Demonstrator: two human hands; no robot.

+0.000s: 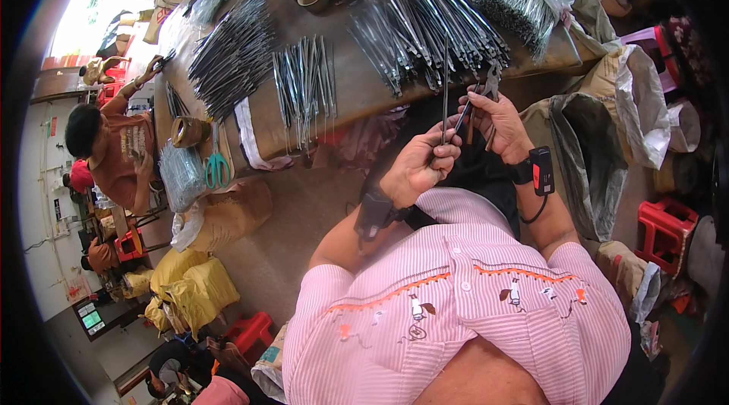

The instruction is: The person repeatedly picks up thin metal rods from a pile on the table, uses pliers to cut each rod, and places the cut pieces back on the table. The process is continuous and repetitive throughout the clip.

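Looking through the head view, I had both hands held up close together, just in front of the brown worktable's near edge (pixel 342 29). My left hand (pixel 420 164) was closed around long, slender dark metal strips (pixel 445 82), one standing nearly upright, another slanting toward the other hand. My right hand (pixel 497 118) pinched that slanting piece's end between thumb and fingers, with grey metal pliers with brownish handles (pixel 492 85) tucked in its grip. The exact finger contact was too small to tell.

I judged that the work called for a firm left hold near the join, a light right pinch, and strips kept in line so none would bend.

As for edges, the broad fan of shiny black and silver metal strips (pixel 440 29) overhung the table just beyond my fingers, so lifting there risked snagging. Tall grey and tan sacks (pixel 588 162) crowded my right forearm; the bare grey floor (pixel 292 223) beside my left forearm gave the freer room.
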